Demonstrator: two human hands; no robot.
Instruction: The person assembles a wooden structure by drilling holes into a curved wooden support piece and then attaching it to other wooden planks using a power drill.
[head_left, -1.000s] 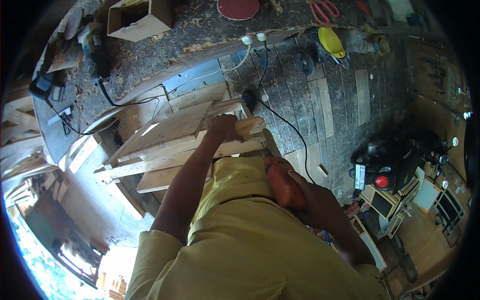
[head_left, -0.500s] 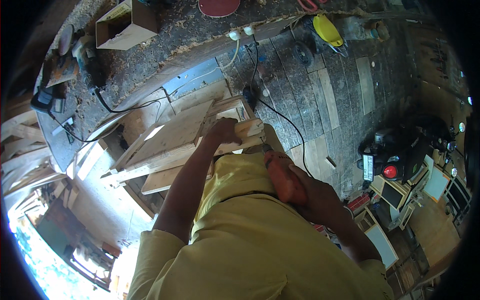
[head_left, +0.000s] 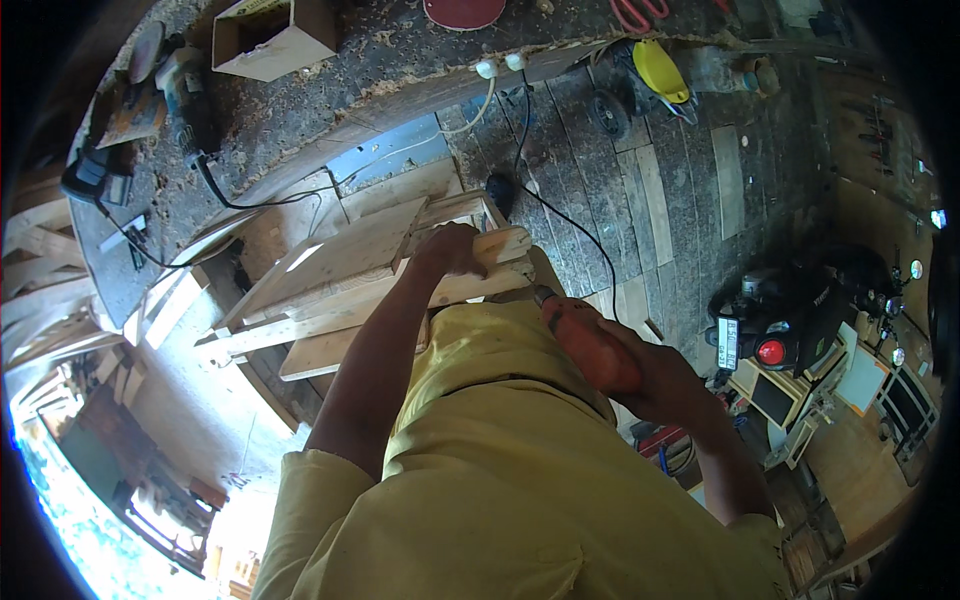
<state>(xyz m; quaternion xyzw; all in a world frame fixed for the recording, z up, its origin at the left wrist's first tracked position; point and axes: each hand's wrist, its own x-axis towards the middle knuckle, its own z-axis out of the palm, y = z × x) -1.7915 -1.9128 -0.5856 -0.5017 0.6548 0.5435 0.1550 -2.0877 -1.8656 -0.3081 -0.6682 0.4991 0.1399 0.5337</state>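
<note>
My right hand (head_left: 660,380) is closed round an orange-red power drill (head_left: 592,342). The bit points up and left at the end of a light wooden rail (head_left: 508,268); whether it touches the wood is too small to tell. My left hand (head_left: 450,250) is closed over the top of the wooden frame (head_left: 505,243), close to that end, its fingertips partly hidden. A wide wooden panel (head_left: 340,255) belongs to the same piece and stretches away to the left. The frame lies against the front of my body at thigh height.
A rough workbench (head_left: 300,130) stands ahead, bearing an angle grinder (head_left: 182,95), a cardboard box (head_left: 272,40) and a red disc (head_left: 464,10). A black cord (head_left: 578,222) crosses the plank floor. A motorcycle (head_left: 800,315) is parked at right; lumber (head_left: 45,240) is stacked at left.
The back of the drill and my right hand have swung to the right, so the drill lies at a flatter slant. My left hand keeps its place on the frame. The view has shifted slightly.
</note>
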